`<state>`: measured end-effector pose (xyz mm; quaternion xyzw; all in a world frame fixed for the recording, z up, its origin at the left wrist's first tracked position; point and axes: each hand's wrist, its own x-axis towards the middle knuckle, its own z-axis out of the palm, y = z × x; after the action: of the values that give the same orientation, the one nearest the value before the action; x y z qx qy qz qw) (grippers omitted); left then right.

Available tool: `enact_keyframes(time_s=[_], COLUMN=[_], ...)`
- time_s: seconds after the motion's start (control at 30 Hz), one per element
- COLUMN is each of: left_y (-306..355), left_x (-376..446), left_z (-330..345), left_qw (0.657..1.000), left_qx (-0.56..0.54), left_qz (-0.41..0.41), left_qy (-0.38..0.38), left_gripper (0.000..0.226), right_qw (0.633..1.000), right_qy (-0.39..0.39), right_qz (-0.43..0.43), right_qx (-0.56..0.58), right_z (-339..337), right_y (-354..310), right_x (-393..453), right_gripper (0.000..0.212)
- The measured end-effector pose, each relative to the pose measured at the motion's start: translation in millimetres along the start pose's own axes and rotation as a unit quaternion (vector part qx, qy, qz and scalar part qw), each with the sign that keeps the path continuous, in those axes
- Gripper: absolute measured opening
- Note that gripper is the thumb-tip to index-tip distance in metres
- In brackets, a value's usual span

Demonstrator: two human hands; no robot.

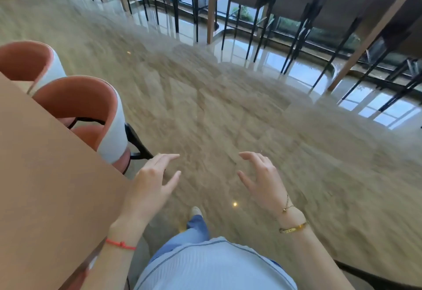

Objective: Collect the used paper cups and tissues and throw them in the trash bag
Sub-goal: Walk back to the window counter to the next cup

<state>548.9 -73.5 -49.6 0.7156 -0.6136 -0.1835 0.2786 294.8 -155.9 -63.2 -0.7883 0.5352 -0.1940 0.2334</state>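
No paper cup, tissue or trash bag shows in the head view. My left hand [153, 181] hovers over the floor just past the corner of a wooden table [45, 187], fingers spread and holding nothing. My right hand [262, 180] hangs a short way to its right, also spread and holding nothing. A red string is on my left wrist and gold bracelets on my right. The picture is blurred by motion.
Two orange-and-white chairs [91, 111] stand tucked against the table's far side at the left. Glossy beige floor [228, 107] stretches ahead. A long high counter with black-legged stools [296, 27] runs along the windows at the back. My foot [196, 212] is stepping forward.
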Motion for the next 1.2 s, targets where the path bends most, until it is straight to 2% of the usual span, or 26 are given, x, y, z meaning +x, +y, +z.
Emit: enact_keyframes(time_s=[0.23,0.5,0.83,1.2], left_y=[-37.3,-66.9,-107.0,-148.5], left_x=[148.2,271.5,454.0,642.6], left_z=[-32.1,-54.7,-59.7,-84.2], left_qw=[0.999,0.997,0.99,0.974], left_qx=[0.025,0.041,0.04,0.018], left_qz=[-0.01,-0.042,-0.107,-0.18], left_qy=[0.028,0.045,0.085,0.134], left_gripper=[0.036,0.036,0.035,0.035], right_qw=[0.999,0.995,0.987,0.973], right_qy=[-0.005,-0.043,-0.086,-0.118], right_qz=[-0.046,-0.083,-0.134,-0.2], right_qx=[0.006,0.019,0.012,0.004], right_z=[11.6,33.1,55.8,64.9], right_y=[-24.3,-40.5,-32.1,-55.3], right_x=[175.1,326.1,546.9,791.5], right_gripper=[0.038,0.039,0.04,0.039])
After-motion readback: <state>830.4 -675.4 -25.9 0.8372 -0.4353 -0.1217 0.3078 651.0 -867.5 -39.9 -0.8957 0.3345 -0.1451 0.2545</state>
